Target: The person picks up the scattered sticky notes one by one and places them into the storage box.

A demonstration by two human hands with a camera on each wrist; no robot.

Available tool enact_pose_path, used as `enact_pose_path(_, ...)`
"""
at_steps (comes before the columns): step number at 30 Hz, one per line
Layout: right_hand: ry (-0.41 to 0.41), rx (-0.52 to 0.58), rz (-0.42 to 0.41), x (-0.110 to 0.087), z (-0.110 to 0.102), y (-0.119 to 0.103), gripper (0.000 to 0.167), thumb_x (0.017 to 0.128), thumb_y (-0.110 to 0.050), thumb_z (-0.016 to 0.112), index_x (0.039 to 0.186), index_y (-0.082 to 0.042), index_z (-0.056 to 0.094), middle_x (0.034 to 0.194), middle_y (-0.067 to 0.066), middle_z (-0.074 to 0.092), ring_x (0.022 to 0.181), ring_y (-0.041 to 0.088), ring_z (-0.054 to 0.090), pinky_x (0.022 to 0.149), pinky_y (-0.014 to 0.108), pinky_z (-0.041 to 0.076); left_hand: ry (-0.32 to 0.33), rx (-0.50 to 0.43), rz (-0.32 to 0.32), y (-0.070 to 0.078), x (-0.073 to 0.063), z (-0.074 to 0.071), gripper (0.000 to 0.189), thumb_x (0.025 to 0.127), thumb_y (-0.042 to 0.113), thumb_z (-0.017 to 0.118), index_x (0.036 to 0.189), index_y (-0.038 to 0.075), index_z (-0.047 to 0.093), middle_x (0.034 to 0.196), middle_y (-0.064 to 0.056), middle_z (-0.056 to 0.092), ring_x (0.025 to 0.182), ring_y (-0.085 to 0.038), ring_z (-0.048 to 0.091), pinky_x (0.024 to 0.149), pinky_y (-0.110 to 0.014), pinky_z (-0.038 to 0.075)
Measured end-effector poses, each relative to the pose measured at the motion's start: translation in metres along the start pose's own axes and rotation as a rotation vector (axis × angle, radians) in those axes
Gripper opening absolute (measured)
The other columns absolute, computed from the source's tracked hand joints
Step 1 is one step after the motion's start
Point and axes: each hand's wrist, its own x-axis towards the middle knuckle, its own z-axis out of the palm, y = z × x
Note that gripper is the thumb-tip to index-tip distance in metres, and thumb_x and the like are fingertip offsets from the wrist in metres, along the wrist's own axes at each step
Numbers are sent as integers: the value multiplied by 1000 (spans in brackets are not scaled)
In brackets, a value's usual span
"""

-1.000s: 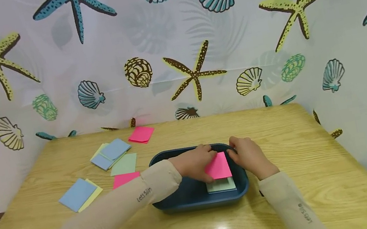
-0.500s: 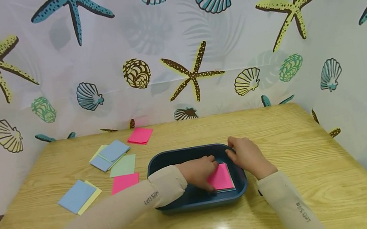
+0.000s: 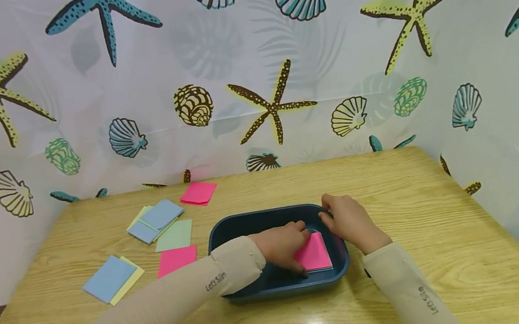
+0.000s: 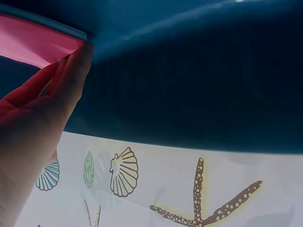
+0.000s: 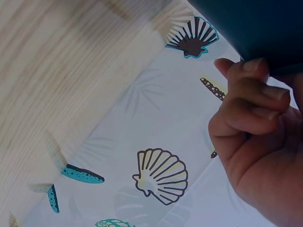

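Now that pink notes cover the stack, edges nearly match; left hand pinches them, right hand grips bin.

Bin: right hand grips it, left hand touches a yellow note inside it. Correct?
Not quite: the note is pink, not yellow. The head view shows the left hand touching a pink note inside the bin. The rest stands: the right hand grips the bin.

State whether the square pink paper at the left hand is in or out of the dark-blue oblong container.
In: the pink paper lies inside the container, below its rim, with the left hand touching it.
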Motion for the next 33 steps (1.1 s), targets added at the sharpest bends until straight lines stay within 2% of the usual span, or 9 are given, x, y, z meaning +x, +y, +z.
enact_pose_path(9,-5,7,-15,3,3,-3,14,88,-7,67,82,-2,55,60,4,49,53,16,46,47,28,36,7,24,-9,-1,-6,2,73,78,52,74,131,6,54,114,-2,53,98,-12,48,84,-20,45)
enact_pose_path(13,-20,1,0,4,3,-3,13,88,-8,66,83,-2,56,62,4,51,54,17,46,49,29,38,35,64,0,-3,-8,1,74,79,58,70,130,7,53,112,-3,53,96,-13,48,82,-22,46)
enact_pose_path(16,-27,-7,8,3,0,-2,13,89,-8,66,84,-2,56,63,5,51,55,17,46,50,30,38,66,75,17,-5,-11,-6,75,81,58,67,132,5,53,113,-5,53,97,-14,49,83,-22,46)
enact_pose_path(19,-28,-8,20,1,-2,0,13,89,-8,65,83,-3,55,63,5,50,55,18,46,50,31,38,102,10,25,-8,-19,-18,72,86,54,65,137,4,50,120,-7,53,105,-16,51,89,-22,45)
enact_pose_path(22,-21,-10,28,-1,-2,3,13,89,-8,66,83,-3,55,63,5,50,56,18,46,50,30,37,174,-125,9,-16,-30,-33,65,90,44,64,139,4,48,124,-10,52,110,-18,51,92,-26,45)
enact_pose_path(25,-10,-5,20,-3,-2,5,14,88,-7,66,82,-2,55,62,4,49,55,17,45,50,30,37,330,-233,-69,-35,-43,-43,57,93,34,64,137,1,48,121,-12,54,108,-21,53,91,-31,46)
enact_pose_path(27,-3,-5,8,-2,-2,5,14,88,-7,66,82,-2,55,61,4,48,55,17,44,50,30,36,457,-271,-159,-53,-51,-46,52,93,27,64,133,-2,49,118,-15,56,108,-25,53,92,-35,45)
enact_pose_path(30,1,2,-9,-1,-1,3,13,88,-7,66,82,-2,55,60,4,47,54,17,43,49,30,35,599,-336,-352,-85,-62,-46,44,94,20,62,127,-6,51,114,-19,56,106,-31,52,92,-40,44)
enact_pose_path(33,5,8,-20,1,0,1,14,88,-6,66,82,-1,55,59,3,47,54,17,44,49,30,36,663,-401,-560,-120,-68,-39,39,95,18,58,123,-8,53,115,-22,53,108,-36,47,93,-43,41)
